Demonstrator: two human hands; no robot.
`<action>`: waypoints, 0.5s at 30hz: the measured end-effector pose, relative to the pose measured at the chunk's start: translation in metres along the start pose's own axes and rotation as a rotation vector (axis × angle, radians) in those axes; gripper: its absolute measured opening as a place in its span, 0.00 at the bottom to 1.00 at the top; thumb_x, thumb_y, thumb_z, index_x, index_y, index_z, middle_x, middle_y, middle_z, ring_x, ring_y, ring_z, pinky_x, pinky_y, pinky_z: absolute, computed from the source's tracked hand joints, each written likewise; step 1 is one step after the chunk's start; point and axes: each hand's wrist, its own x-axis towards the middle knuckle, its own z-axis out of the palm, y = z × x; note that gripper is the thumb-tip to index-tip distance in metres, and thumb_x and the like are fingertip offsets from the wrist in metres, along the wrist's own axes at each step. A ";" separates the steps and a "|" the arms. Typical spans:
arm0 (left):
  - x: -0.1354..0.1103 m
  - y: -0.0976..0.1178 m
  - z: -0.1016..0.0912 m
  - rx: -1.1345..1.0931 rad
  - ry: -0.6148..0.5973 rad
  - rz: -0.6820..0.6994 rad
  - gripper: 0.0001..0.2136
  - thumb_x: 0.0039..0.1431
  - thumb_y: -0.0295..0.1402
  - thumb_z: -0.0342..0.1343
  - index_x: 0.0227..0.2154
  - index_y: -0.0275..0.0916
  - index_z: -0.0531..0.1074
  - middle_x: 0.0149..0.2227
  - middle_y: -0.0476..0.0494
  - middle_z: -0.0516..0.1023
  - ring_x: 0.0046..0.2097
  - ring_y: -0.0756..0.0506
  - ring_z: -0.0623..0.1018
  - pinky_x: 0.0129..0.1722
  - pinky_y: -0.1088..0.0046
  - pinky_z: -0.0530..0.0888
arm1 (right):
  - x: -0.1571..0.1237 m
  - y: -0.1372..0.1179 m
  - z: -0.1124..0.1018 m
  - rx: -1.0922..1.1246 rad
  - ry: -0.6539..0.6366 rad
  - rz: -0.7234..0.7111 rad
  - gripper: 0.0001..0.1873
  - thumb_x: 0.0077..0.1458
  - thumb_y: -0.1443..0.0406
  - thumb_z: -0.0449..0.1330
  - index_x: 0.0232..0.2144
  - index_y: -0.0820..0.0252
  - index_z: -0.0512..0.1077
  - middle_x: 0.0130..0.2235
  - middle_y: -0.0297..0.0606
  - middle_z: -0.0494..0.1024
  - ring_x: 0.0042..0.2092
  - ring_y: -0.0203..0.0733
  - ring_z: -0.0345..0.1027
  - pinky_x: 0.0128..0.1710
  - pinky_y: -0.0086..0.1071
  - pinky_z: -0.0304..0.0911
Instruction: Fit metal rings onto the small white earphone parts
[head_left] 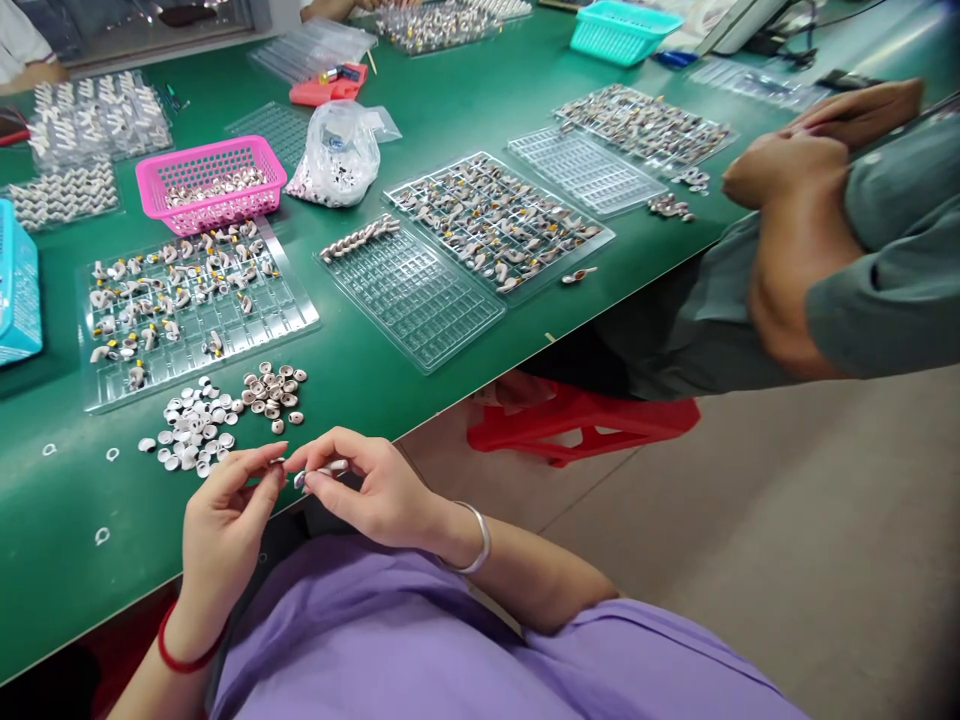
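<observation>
My left hand (pixel 225 510) and my right hand (pixel 360 485) meet at the near edge of the green table (pixel 390 100). The left fingertips pinch a tiny metal piece I cannot make out. My right hand pinches a small white and silver part (pixel 322 470) that points at the left fingertips. Just beyond them lies a loose heap of small white and silver caps (pixel 217 415). Behind the heap a clear tray (pixel 191 310) holds several white parts in its cells.
A pink basket (pixel 211 182), a plastic bag of parts (pixel 334 155), an empty clear tray (pixel 412 295) and a filled tray (pixel 499 220) lie on the table. A co-worker in a green shirt (pixel 825 250) sits at the right. A red stool (pixel 577 420) stands below.
</observation>
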 end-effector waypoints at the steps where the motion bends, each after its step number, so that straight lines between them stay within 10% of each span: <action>1: -0.003 0.000 0.000 -0.020 0.003 -0.018 0.09 0.59 0.36 0.62 0.42 0.43 0.82 0.36 0.47 0.84 0.32 0.49 0.82 0.30 0.77 0.78 | 0.000 -0.001 0.000 -0.015 0.000 -0.004 0.02 0.57 0.67 0.59 0.34 0.61 0.70 0.42 0.40 0.81 0.34 0.33 0.72 0.37 0.28 0.70; 15: -0.025 -0.009 0.003 -0.230 0.100 -0.091 0.11 0.51 0.35 0.71 0.39 0.48 0.83 0.34 0.51 0.87 0.32 0.48 0.86 0.35 0.80 0.82 | 0.003 -0.014 -0.004 -0.237 -0.013 -0.113 0.03 0.58 0.67 0.59 0.31 0.61 0.70 0.31 0.33 0.73 0.30 0.33 0.65 0.32 0.26 0.63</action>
